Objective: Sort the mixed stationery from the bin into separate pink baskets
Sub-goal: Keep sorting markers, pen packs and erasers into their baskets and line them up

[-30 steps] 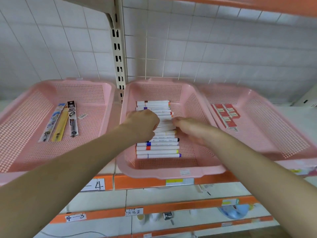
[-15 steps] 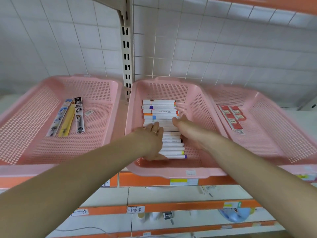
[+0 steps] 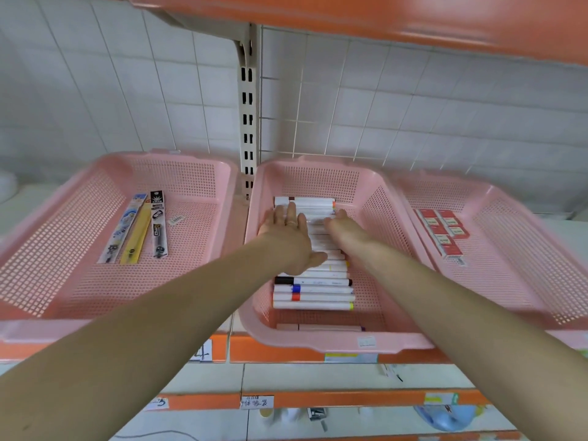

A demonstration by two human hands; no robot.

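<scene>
**Risks.** Both hands rest on round barrels that lie loose, side by side. We judge that uneven downward or sideways pressure could roll the markers [image 3: 313,291] out of line, ride one over its neighbour, or skew the row against the mesh wall of the middle basket [image 3: 334,343]. Its near rim seems to sit at the shelf edge, so a drag back toward the wrists might slide the whole basket forward. One separate marker [image 3: 318,327] lies apart against the near wall, well behind both wrists, and could be missed when the row is squared.

**Hands.** The left hand [image 3: 288,232] lies palm down with its fingers straight and spread, gripping nothing. A ring shows on one finger. The right hand [image 3: 342,226] is just beside it, also lying on the row. Its fingers are foreshortened, but they appear extended and hold nothing.

**Position of the items.**
- The markers are directly beneath both palms and touching them.
- Two or three barrels show beyond the fingertips, and the rest of the row runs back under the wrists and forearms.
- The packaged pens [image 3: 136,227] lie in the left basket [image 3: 63,281], well apart on the outer side of the left hand.
- The red boxes [image 3: 444,232] lie in the right basket [image 3: 509,265], well apart on the outer side of the right hand.
- The source bin is not in view.
</scene>
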